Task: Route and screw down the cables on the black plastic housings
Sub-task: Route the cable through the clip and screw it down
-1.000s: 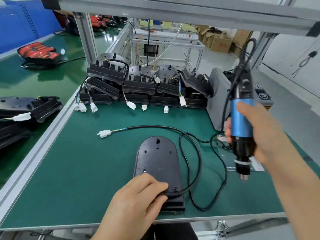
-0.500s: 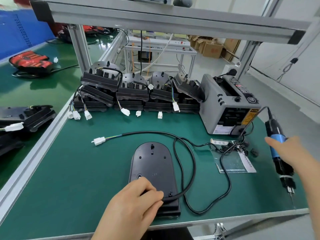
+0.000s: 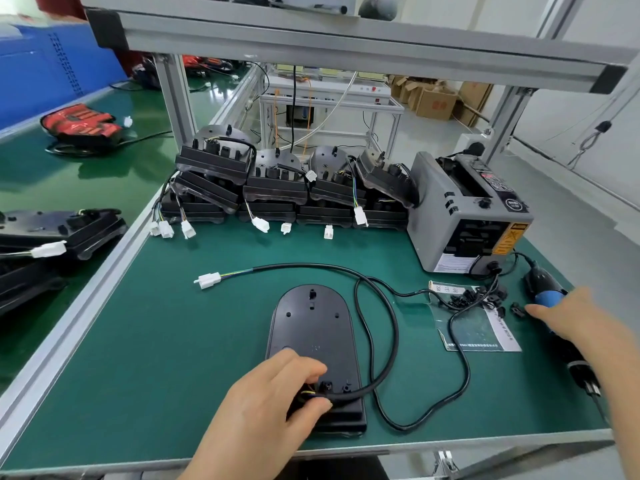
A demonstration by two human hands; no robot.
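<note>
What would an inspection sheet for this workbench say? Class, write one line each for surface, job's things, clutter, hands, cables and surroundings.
Surface: green mat on an aluminium-edged bench.
Job's things: black housing flat near the front edge; stacked housings at the back; electric screwdriver at the right.
Clutter: small black clips spilling off a plastic bag.
Hands: left hand pinches the black cable at the housing's near end; right hand holds the screwdriver.
Cables: the black cable loops right of the housing and ends in a white connector; a thinner cord loops beside it.
Surroundings: grey machine at the back right; cardboard boxes beyond; neighbouring bench with more housings.
</note>
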